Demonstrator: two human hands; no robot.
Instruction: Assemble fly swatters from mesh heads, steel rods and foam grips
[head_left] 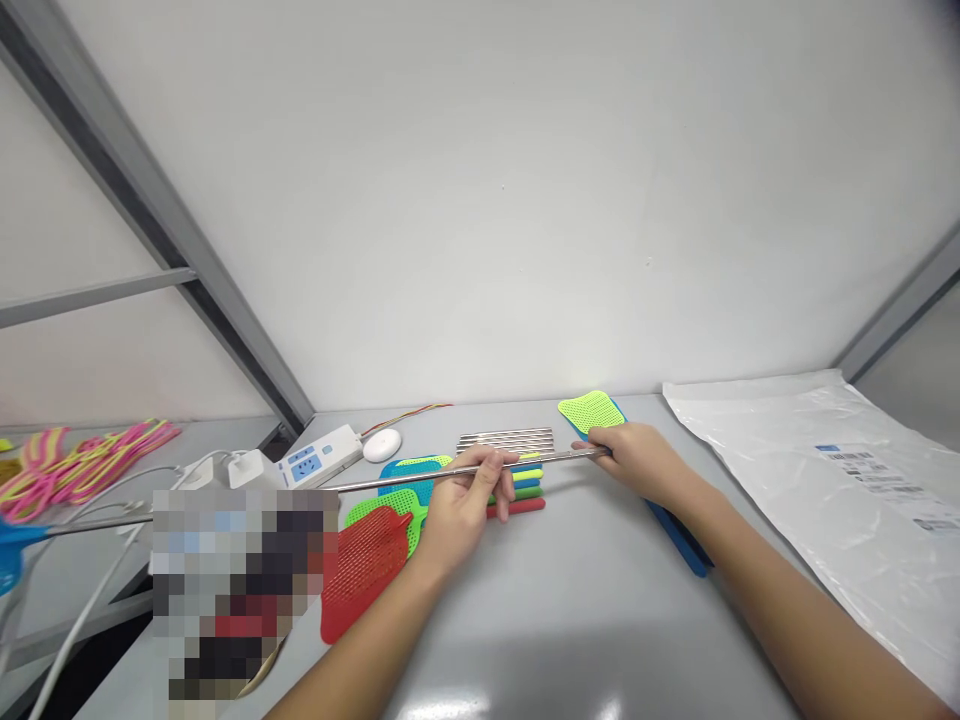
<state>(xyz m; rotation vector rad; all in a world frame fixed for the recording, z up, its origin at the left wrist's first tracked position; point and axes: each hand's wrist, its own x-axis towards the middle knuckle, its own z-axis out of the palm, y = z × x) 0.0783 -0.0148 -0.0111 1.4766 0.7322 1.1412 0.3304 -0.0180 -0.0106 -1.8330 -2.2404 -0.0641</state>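
The left hand [461, 505] pinches the metal rod [555, 458] between thumb and fingers; the right hand [634, 455] is closed round its right end; the rod is held above the counter [562, 620]; pushing or pulling straight along the shaft should best avoid bending it. Bare counter lies between the forearms; the wall [525, 200] limits forward reach; the white package [787, 480] bounds the right; the power strip [322, 455] crowds the left.

On the grey table [570, 610], from its middle: red perforated plastic swatter [366, 568] at nine o'clock, white rectangular power strip [327, 454] at ten, thin silver metal rods [508, 439] at twelve, flat white plastic package [814, 500] at three.
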